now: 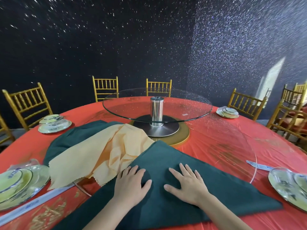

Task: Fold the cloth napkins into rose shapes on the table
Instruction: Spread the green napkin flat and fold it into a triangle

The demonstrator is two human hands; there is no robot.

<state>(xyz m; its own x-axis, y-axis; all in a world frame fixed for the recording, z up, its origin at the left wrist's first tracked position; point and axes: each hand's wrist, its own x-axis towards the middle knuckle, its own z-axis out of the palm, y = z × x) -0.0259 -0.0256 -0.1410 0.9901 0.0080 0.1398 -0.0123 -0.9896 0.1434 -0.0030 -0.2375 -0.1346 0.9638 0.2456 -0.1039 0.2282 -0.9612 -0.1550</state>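
Both palms flat on the green triangle

Nearest us, at the table's (216, 146) near edge, our left hand (131, 183) and right hand (186, 183) lay on the dark green napkin (166, 156), fingers straight and spread, pressing it, gripping nothing. Its long edge ran left to right under our wrists; its apex pointed away from us. We judged rolling would start from that edge, equally near both hands. Beyond, leftward, a peach napkin (93, 156) lay crumpled over a second green napkin (71, 136); farthest stood the glass turntable (126, 103).
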